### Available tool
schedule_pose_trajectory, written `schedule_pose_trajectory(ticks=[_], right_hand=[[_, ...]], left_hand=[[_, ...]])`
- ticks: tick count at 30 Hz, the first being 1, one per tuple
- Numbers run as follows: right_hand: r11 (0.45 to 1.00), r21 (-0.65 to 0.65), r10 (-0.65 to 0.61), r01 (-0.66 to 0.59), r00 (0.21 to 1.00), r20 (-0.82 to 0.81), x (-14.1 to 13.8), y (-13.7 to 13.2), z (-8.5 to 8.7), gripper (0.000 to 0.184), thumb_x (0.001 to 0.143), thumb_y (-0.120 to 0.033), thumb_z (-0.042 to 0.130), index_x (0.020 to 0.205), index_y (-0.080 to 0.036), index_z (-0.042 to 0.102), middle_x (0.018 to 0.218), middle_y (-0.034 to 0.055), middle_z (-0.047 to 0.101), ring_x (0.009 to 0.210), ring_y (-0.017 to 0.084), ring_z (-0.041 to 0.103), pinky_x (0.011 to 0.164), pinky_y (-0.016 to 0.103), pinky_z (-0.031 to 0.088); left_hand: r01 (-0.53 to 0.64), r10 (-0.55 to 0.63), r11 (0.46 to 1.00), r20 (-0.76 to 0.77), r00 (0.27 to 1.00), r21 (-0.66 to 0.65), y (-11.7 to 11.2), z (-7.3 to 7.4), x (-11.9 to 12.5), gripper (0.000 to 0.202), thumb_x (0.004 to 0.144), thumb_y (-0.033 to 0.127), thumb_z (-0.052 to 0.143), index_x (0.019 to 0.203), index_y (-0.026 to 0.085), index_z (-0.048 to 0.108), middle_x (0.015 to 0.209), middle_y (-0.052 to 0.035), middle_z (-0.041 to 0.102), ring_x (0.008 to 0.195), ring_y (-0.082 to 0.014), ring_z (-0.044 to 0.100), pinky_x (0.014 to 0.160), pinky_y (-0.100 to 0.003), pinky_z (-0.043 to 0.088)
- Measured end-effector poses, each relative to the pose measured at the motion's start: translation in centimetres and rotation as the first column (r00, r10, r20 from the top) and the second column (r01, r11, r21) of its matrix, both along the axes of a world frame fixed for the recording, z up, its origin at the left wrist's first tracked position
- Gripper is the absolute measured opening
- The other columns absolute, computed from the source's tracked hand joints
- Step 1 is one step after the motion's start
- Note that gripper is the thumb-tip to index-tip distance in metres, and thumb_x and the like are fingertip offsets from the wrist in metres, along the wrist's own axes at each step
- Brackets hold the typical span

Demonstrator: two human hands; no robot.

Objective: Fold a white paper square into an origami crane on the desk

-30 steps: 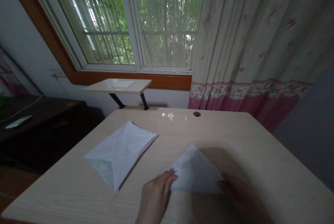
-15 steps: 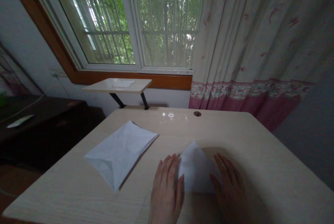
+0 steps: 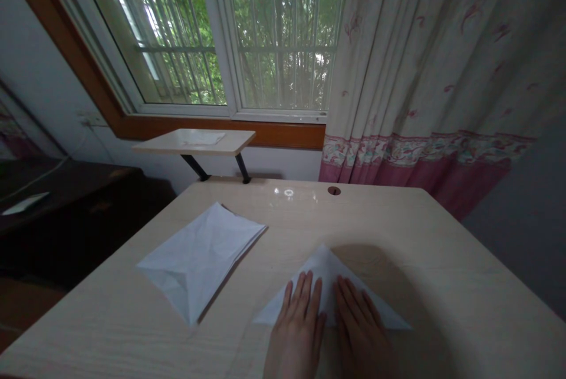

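Note:
A white sheet folded into a triangle (image 3: 325,261), paper by its look, lies on the desk with its point away from me. My left hand (image 3: 298,323) rests flat on its left half, fingers stretched out. On the right half lies my right hand (image 3: 358,323), also flat, its fingers extended and pointing forward. The triangle's two side corners show beyond my hands; part of its near edge is hidden under them. To the left sits a stack of white folded sheets (image 3: 203,258), untouched by either hand.
The pale wooden desk (image 3: 420,237) has a round cable hole (image 3: 334,191) near its back edge. A small raised shelf (image 3: 163,142) with a white paper on it stands at the back left. Behind are a barred window and a patterned curtain (image 3: 411,102). A dark cabinet (image 3: 88,190) is at left.
Both hands have moved inward from the triangle's sides onto its middle, now closer together. Its side corners, covered before, now show. The view has shifted slightly.

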State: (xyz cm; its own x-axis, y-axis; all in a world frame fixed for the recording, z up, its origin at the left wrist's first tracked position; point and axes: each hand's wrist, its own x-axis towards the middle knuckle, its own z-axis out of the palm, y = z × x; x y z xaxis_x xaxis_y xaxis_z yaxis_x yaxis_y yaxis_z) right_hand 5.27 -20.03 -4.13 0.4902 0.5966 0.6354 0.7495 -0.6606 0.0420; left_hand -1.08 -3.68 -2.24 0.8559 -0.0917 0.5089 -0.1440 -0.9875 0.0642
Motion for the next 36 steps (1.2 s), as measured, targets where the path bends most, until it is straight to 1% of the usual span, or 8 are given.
schedule_pose_trajectory(ticks=[8,11,14,18,23,27,33,36], right_hand=[[0.999,-0.042,0.000,-0.001,1.000,-0.021,0.0,0.4,-0.6,0.063,0.086,-0.010,0.032,0.148,-0.010,0.020,0.135,0.0150,0.051,0.121,0.027,0.052,0.090,0.044,0.048],[0.997,-0.076,-0.027,0.027,1.000,0.010,0.0,0.4,-0.8,0.061,0.085,-0.010,0.031,0.146,-0.009,0.025,0.135,0.0151,0.052,0.121,0.026,0.052,0.091,0.043,0.047],[0.990,-0.133,-0.050,0.050,0.999,0.009,-0.1,0.4,-1.0,0.056,0.084,-0.011,0.031,0.140,-0.010,0.039,0.137,0.0140,0.049,0.124,0.026,0.048,0.094,0.044,0.045],[0.971,-0.215,-0.118,0.106,0.992,-0.041,-0.3,0.5,-1.1,0.052,0.084,-0.013,0.032,0.132,-0.013,0.051,0.141,0.0121,0.046,0.130,0.027,0.042,0.098,0.047,0.040],[0.959,-0.251,-0.148,0.132,0.988,-0.047,-0.4,0.6,-1.4,0.051,0.083,-0.014,0.032,0.130,-0.013,0.054,0.142,0.0117,0.044,0.131,0.027,0.039,0.100,0.050,0.037],[0.956,-0.263,-0.149,0.130,0.987,-0.055,-0.4,0.6,-1.5,0.052,0.084,-0.013,0.030,0.130,-0.013,0.053,0.142,0.0116,0.044,0.130,0.028,0.041,0.100,0.051,0.037],[0.959,-0.267,-0.133,0.095,0.983,-0.127,-0.4,0.5,-1.1,0.052,0.086,-0.014,0.029,0.133,-0.013,0.051,0.143,0.0113,0.042,0.132,0.027,0.037,0.102,0.050,0.036],[0.958,-0.271,-0.132,0.095,0.984,-0.120,-0.4,0.5,-0.7,0.051,0.087,-0.016,0.028,0.132,-0.011,0.052,0.142,0.0129,0.042,0.130,0.027,0.041,0.099,0.050,0.038]], left_hand=[[-0.018,0.021,0.999,-0.061,0.998,0.049,-0.2,0.6,0.0,0.049,0.092,0.015,0.043,0.140,0.020,0.040,0.144,-0.0117,0.042,0.130,-0.0282,0.043,0.096,-0.049,0.048],[-0.034,0.038,0.996,-0.053,0.998,0.088,-0.1,0.6,-0.1,0.049,0.091,0.016,0.044,0.140,0.021,0.040,0.144,-0.0105,0.042,0.130,-0.0295,0.042,0.096,-0.051,0.047],[-0.062,0.067,0.991,-0.036,0.997,0.121,-0.2,0.6,-0.2,0.047,0.093,0.020,0.043,0.140,0.024,0.041,0.144,-0.0078,0.043,0.130,-0.0292,0.042,0.097,-0.051,0.046],[-0.095,0.099,0.989,-0.031,0.995,0.110,-0.2,0.7,-0.2,0.045,0.095,0.027,0.042,0.140,0.028,0.041,0.144,-0.0043,0.043,0.132,-0.0272,0.041,0.101,-0.050,0.043],[-0.094,0.099,0.992,-0.059,0.993,0.087,-0.1,0.7,-0.1,0.047,0.092,0.028,0.047,0.139,0.030,0.042,0.145,-0.0038,0.042,0.131,-0.0281,0.041,0.101,-0.049,0.043],[-0.089,0.097,0.992,-0.088,0.991,0.092,0.0,0.9,-0.1,0.049,0.091,0.027,0.050,0.139,0.031,0.042,0.145,-0.0046,0.042,0.130,-0.0306,0.043,0.098,-0.054,0.044],[-0.089,0.102,0.991,-0.132,0.986,0.103,-0.1,1.3,-0.1,0.051,0.090,0.022,0.048,0.140,0.030,0.041,0.147,-0.0054,0.038,0.131,-0.0330,0.040,0.097,-0.056,0.045],[-0.100,0.114,0.990,-0.143,0.983,0.099,-0.2,1.5,-0.2,0.050,0.091,0.022,0.048,0.139,0.030,0.042,0.147,-0.0049,0.037,0.131,-0.0331,0.039,0.098,-0.057,0.044]])
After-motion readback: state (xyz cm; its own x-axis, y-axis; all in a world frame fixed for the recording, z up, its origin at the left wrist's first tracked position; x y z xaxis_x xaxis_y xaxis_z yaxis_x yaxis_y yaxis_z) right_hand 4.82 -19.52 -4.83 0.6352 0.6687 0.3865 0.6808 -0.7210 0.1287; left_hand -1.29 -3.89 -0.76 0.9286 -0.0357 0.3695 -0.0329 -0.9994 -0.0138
